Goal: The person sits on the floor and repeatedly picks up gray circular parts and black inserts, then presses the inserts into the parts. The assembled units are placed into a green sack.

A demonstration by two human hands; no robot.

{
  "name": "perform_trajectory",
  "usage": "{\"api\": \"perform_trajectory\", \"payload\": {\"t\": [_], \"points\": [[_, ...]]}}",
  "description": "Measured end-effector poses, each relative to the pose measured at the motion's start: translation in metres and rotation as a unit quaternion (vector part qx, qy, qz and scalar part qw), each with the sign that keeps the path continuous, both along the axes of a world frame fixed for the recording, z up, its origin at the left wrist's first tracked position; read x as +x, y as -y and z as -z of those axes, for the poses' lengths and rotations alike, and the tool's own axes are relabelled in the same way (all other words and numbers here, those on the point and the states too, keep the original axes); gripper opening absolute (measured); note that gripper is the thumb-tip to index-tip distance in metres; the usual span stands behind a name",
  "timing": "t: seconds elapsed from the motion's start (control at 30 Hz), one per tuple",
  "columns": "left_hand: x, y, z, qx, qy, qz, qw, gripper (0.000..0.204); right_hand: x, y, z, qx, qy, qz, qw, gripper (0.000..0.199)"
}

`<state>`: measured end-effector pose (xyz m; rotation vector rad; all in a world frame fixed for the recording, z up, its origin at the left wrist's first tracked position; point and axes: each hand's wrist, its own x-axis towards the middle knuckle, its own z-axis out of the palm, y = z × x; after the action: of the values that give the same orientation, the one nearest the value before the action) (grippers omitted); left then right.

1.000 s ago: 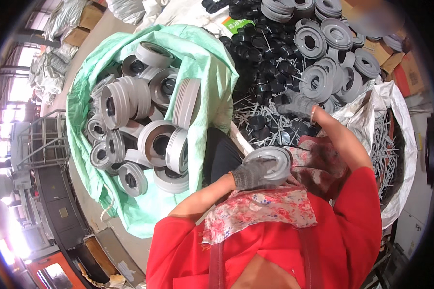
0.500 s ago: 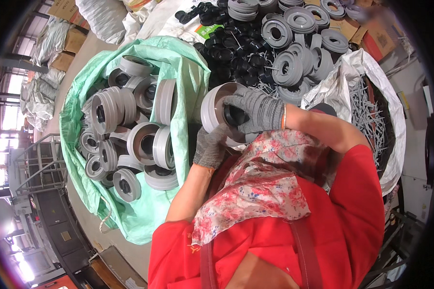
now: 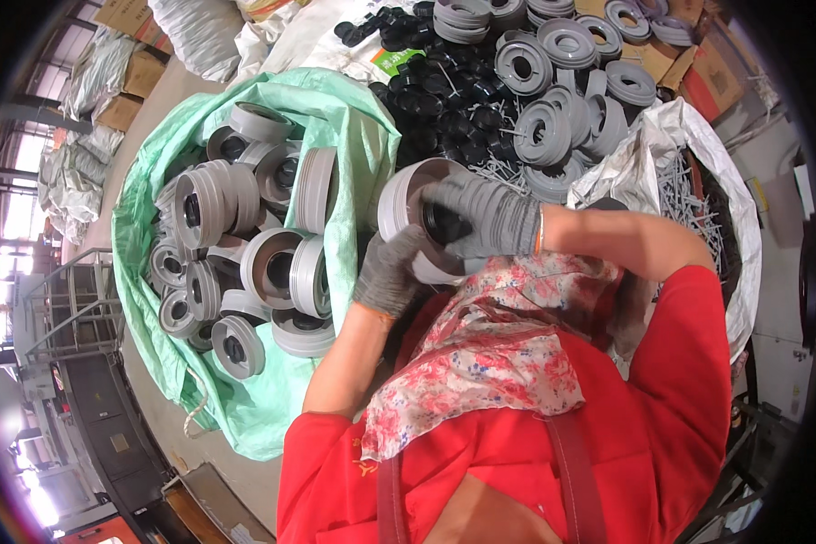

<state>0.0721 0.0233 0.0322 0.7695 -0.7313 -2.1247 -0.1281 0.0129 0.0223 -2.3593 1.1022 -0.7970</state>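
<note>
Both my hands wear grey knit gloves and hold one grey plastic spool (image 3: 406, 204) with a black core in front of my chest. My left hand (image 3: 388, 270) grips its lower rim. My right hand (image 3: 485, 216) lies across its open face, fingers over the black centre. The spool is tilted on its side, just right of the green sack (image 3: 349, 127), which is filled with several finished grey spools (image 3: 290, 267).
A heap of loose grey spool halves (image 3: 553, 100) and black caps (image 3: 444, 100) lies at the top. A white sack (image 3: 689, 172) with thin metal rods is at the right. Cardboard boxes (image 3: 127, 72) and grey bags stand at the upper left.
The spool has moved left and up from my lap toward the green sack. My left hand now grips it from below while my right hand covers its face.
</note>
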Motion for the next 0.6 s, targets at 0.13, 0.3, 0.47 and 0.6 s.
{"api": "perform_trajectory", "payload": {"t": [0.13,0.3,0.47,0.6], "points": [[-0.001,-0.007,0.009,-0.107,0.121,-0.091,0.983,0.05,0.011,0.01,-0.01,0.411,0.09,0.06,0.905,0.069],[0.015,-0.006,0.011,-0.315,0.35,-0.108,0.876,0.058,0.028,0.021,0.024,0.372,0.277,-0.03,0.886,0.064],[0.067,0.044,-0.035,-0.506,0.485,-0.199,0.685,0.07,0.032,0.022,-0.005,0.645,0.312,0.038,0.697,0.045],[0.145,0.127,-0.027,-0.592,0.691,-0.335,0.246,0.092,0.039,0.027,0.018,0.498,0.277,0.029,0.821,0.028]]}}
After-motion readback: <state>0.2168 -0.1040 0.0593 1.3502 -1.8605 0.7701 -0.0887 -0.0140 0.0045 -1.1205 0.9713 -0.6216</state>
